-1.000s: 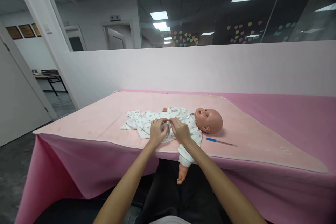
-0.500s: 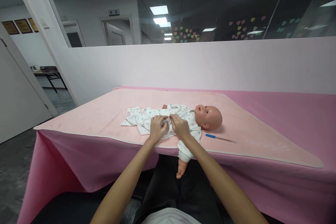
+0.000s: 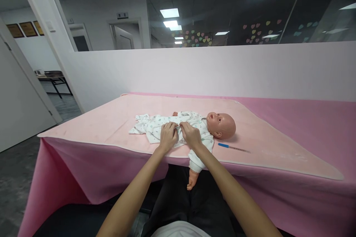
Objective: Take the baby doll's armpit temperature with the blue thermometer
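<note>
A baby doll lies on its back, its head to the right, dressed in a white printed romper. Both my hands meet at the front of the romper, over the doll's belly. The fingers of my left hand are closed in a pinch on the cloth. Close beside it, my right hand also pinches the romper, thumb and forefinger together. Whether a fastener sits between the fingertips is too small to tell. One doll arm hangs over the table's front edge, above my lap.
A thermometer-like stick with a blue end lies right of the doll, below its head. Under the doll a peach mat covers the table, over a pink cloth. Behind the table rises a white wall with a window above.
The fingers of my left hand have drawn closer together at the romper. My right hand stays nearly in place. The whole view has shifted slightly downward.
</note>
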The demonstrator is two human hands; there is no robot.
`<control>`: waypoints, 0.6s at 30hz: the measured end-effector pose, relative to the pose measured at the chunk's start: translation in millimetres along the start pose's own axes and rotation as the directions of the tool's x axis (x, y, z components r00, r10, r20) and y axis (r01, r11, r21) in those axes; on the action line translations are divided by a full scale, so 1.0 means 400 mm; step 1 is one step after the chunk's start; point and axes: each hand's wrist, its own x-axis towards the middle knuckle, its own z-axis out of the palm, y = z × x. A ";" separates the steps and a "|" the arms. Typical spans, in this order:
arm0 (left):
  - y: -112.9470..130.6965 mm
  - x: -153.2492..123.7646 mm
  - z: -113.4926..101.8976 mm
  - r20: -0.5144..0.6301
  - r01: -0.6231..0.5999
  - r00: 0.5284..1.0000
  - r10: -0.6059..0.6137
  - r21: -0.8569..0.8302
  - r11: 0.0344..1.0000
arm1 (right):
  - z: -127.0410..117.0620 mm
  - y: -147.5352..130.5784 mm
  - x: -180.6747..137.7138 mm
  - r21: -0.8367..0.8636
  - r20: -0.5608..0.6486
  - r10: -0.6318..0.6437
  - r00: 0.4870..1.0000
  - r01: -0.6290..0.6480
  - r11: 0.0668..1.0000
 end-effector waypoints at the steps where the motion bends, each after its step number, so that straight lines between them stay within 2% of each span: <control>1: 0.000 -0.001 0.001 0.000 0.002 1.000 -0.002 0.000 1.000 | 0.001 0.000 0.000 -0.001 0.001 -0.001 1.000 0.001 1.000; 5: -0.003 -0.003 0.001 0.001 0.011 1.000 -0.011 -0.020 1.000 | 0.000 0.000 0.000 -0.007 0.005 0.005 1.000 -0.005 1.000; 12: 0.000 -0.003 -0.007 -0.024 0.054 0.998 -0.058 -0.161 0.986 | -0.006 -0.002 0.002 -0.012 0.031 0.023 0.999 -0.022 1.000; 18: 0.010 -0.004 -0.020 0.013 0.027 1.000 -0.025 -0.203 0.979 | -0.002 0.001 -0.001 0.000 0.018 0.013 1.000 -0.013 1.000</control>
